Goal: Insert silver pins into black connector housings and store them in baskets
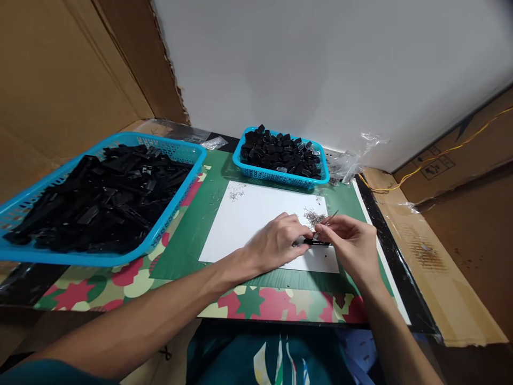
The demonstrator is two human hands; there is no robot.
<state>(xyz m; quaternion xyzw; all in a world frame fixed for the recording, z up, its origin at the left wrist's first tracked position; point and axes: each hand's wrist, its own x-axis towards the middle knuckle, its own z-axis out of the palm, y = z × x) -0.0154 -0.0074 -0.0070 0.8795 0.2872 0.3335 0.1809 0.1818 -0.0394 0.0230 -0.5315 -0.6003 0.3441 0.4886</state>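
My left hand [280, 240] rests on the white paper [248, 224], its thumb and fingers closed on the left end of a small black part [318, 243]. My right hand [352, 240] pinches a thin pointed tool [332, 216] just above that part. The fingertips of both hands nearly meet, and what lies between them is too small to make out. Right behind the fingers is a pile of tiny metal pieces [313, 216]. A thinner scatter of tiny pieces [236, 192] lies at the paper's far left corner.
At the left stands a large blue basket [176, 214] full of long black parts. A smaller blue basket [276, 175] with small black pieces stands behind the paper. Clear plastic bags [347, 163] lie beside it. Cardboard [425, 256] borders the right side, with a yellow wire [409, 175] above.
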